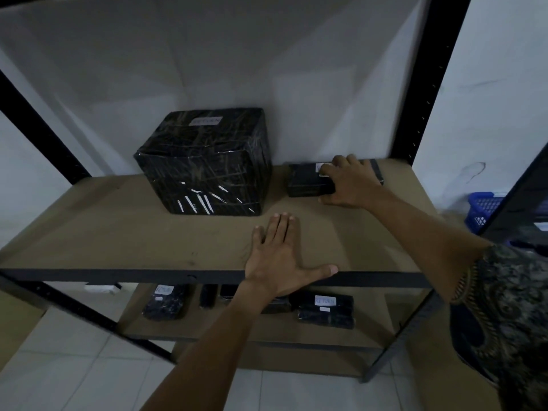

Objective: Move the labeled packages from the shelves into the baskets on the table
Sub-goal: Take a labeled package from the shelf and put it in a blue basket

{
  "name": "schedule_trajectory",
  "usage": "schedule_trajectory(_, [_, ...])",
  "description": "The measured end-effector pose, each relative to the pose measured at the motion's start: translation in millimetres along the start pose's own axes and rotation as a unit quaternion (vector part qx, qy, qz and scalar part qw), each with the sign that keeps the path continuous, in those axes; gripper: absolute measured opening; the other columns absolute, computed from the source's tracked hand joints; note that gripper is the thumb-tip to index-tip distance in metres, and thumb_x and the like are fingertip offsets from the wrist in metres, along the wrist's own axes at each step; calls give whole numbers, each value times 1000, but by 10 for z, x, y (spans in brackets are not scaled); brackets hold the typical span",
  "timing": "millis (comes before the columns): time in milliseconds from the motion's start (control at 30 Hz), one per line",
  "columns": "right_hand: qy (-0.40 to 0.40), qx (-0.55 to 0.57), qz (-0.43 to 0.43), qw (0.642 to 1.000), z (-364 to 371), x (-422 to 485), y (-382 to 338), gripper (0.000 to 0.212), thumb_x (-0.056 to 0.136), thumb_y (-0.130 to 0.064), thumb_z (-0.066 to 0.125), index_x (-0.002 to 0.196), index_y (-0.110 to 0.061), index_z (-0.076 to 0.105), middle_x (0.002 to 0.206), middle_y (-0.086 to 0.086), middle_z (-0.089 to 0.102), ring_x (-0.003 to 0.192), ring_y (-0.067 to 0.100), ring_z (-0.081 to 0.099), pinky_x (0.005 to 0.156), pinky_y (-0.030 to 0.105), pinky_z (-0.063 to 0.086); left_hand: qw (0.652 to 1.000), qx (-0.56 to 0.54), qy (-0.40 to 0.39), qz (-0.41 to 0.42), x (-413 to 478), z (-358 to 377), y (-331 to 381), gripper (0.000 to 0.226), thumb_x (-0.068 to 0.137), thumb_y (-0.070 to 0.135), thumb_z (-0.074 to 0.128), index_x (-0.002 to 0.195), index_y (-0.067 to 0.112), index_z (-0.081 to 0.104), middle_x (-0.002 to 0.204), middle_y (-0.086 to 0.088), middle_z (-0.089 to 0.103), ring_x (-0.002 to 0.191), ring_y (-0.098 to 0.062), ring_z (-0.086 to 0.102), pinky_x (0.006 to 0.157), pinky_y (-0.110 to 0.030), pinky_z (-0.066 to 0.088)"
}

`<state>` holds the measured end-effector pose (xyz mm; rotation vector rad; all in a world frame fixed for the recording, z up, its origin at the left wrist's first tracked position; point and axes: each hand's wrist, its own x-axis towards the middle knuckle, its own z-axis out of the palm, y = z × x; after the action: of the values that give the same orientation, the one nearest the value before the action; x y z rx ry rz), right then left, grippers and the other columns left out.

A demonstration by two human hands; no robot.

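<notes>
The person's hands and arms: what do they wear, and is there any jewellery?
Both the left hand and the right hand are bare: no gloves, rings or watch show. Both forearms are uncovered. Only the right arm shows a short sleeve, dark cloth with an ornate pale batik-like pattern.

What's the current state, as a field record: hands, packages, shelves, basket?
left hand: flat on the upper shelf, fingers straight, holds nothing
right hand: grips the small flat package, fingers over its top, thumb at its front
large box: black wrap, white label on top, on the upper shelf, left of the small flat package, apart from it
lower shelf packages: several black ones, two white labels visible
blue basket: partly seen at right edge; contents cannot tell
</notes>
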<state>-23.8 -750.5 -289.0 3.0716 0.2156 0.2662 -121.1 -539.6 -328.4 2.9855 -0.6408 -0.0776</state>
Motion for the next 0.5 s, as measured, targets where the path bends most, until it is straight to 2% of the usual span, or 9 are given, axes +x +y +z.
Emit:
schedule_trajectory(200, [13,-2,-8,1000,-31,-317,-120,64,77,-58,60,131,-27,43,128,13,44,118,31,40,95,41,31,999,0,42,-24,-66,37,27,132,54,99,16,151,10,-1,160,-8,-3,146,-19,-10,118,-48,1])
schedule_trajectory(333, [-20,41,0,999,-46,-490,-200,64,76,-53,63,127,-22,42,138,21,35,128,35,32,103,45,25,994,11,93,-61,-176,81,63,135,53,99,9,150,5,9,158,-14,11,146,-26,5,117,-51,8])
schedule_trajectory(400, [-49,70,-3,996,-111,-581,-234,62,76,-52,64,123,-20,41,130,19,42,121,35,39,99,45,31,992,12,99,-74,-246,101,78,133,55,98,5,150,4,12,158,-15,15,146,-27,9,116,-51,9])
schedule_trajectory(500, [-73,46,-14,996,-255,-763,-268,64,77,-55,62,126,-22,38,125,15,49,115,33,46,96,44,33,991,16,106,-76,-321,134,78,125,62,95,4,149,5,17,157,-15,18,145,-29,11,116,-52,10])
